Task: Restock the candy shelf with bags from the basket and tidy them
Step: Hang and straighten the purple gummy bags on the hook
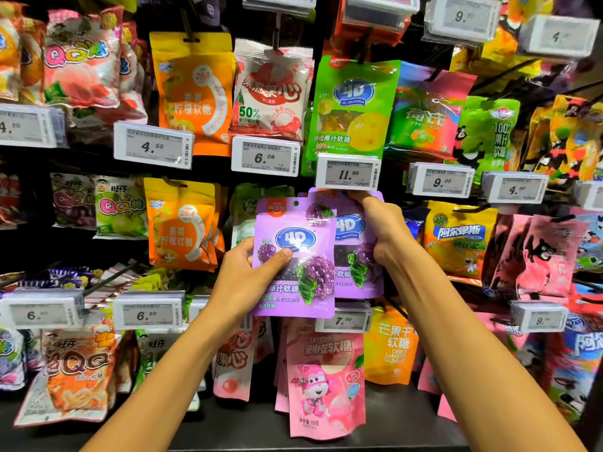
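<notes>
Center frame: my left hand [251, 275] pinches a purple bag [303, 243] by its left edge, thumb on front. My right hand [380, 230] grips the hanging purple bags [357, 278] just behind it, under the 11.99 price tag [347, 172].

Black peg-hook display wall [27, 252] with white electronic price tags [347, 172] above a dark base shelf [244, 425].

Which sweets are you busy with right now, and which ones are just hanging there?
In the job:
left hand, holding the front purple bag
right hand, gripping the hanging purple bag behind it

Just hanging there:
green 4D bag
upper orange bag
pink bag
11.99 price tag
</notes>
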The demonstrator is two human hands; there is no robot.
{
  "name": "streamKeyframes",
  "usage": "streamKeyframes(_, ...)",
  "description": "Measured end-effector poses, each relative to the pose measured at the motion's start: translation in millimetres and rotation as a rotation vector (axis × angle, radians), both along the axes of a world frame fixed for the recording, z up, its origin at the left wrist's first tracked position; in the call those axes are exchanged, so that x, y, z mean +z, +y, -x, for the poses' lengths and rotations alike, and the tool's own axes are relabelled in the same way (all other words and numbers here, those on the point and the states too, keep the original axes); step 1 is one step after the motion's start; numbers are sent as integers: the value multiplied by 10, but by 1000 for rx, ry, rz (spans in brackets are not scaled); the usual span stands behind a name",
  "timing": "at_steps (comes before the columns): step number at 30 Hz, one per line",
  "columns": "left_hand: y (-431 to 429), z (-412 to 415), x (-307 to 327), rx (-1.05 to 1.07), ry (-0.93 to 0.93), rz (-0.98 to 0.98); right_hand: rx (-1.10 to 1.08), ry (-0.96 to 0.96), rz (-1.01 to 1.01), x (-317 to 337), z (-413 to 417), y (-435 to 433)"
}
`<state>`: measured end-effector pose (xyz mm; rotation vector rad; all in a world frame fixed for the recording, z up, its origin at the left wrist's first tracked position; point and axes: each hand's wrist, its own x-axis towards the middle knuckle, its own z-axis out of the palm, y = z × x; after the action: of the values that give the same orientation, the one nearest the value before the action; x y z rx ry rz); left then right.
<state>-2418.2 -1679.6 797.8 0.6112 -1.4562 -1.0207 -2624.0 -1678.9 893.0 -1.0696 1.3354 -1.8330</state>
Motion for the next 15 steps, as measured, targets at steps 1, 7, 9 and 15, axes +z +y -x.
streamKeyframes(1, -5, 9, 1, 6, -1, 1, 19, 20, -21, -13, 26, -11)
streamKeyframes(7, 9, 86, 17, -3, -14, 2, -20, 47, 43, -173, 0, -183)
streamKeyframes(9, 13, 93, 34, 3, -18, 7, 6, 19, 10, -228, -17, -215)
streamKeyframes(15, 9, 125, 102, 8, -36, 16, 86, -25, 35, -352, 36, -216)
